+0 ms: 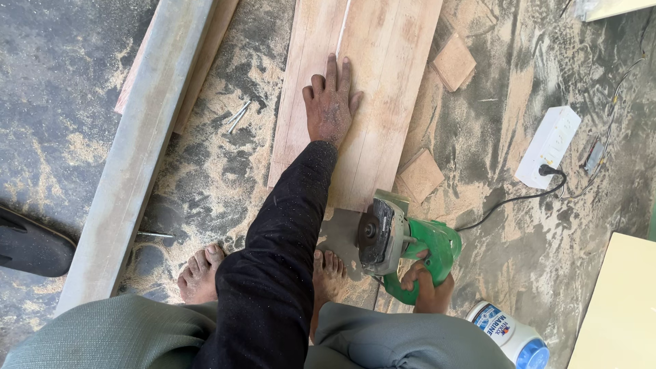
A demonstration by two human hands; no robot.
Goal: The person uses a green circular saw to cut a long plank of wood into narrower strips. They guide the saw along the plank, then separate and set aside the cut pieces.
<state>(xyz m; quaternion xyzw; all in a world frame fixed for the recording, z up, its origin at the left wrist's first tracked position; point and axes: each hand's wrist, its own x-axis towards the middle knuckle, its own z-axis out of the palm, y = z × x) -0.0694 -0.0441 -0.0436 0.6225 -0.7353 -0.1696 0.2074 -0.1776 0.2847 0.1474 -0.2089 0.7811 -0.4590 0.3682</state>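
My left hand (331, 102) lies flat, fingers spread, on a long wooden plank (383, 82) that rests on the sawdust-covered floor. My right hand (427, 285) grips the handle of a green handheld circular saw (400, 240), which sits at the plank's near right corner with its blade guard facing left. My black sleeve runs down from the left hand. Both bare feet (200, 275) stand just below the plank's near end.
A long grey metal bar (140, 143) lies at the left beside another board. Small wood offcuts (453, 63) lie right of the plank. A white power strip (549, 145) with the saw's cord is at right. A white glue bottle (509, 336) stands near my right hand. A black sandal (31, 244) lies far left.
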